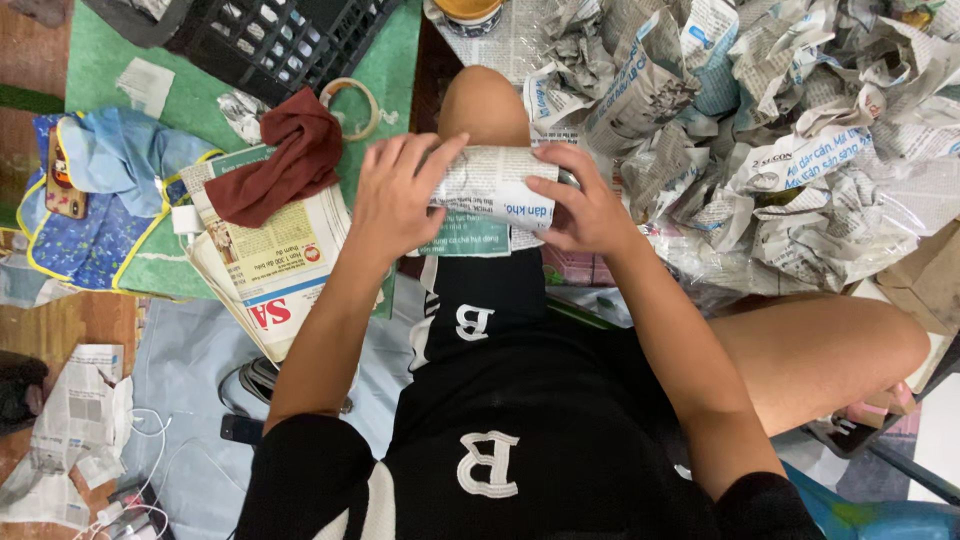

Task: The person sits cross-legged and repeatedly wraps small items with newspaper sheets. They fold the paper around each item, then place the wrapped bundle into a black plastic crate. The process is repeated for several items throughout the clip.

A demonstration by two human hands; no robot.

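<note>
Your left hand (398, 195) and right hand (582, 207) both closed around a newspaper-wrapped bundle (492, 185) at centre frame, crumpled newspaper heap (760, 120) crowding the right, stacked newspapers (270, 265) left

Home floor turned packing spot: crumpled newspaper (760, 120) right of hands, paper stack (265, 270), crate (270, 40), tape roll (352, 105) left.

paper-wrapped bundle (492, 186): grey-white newsprint, blue lettering, a teal panel
crumpled cloth (283, 157): dark red, plain
flat newspaper stack (268, 268), under the cloth: white and yellow, red lettering
plastic crate (270, 38): black lattice
shorts (520, 400): black, white letters
mat (105, 55): green
</note>
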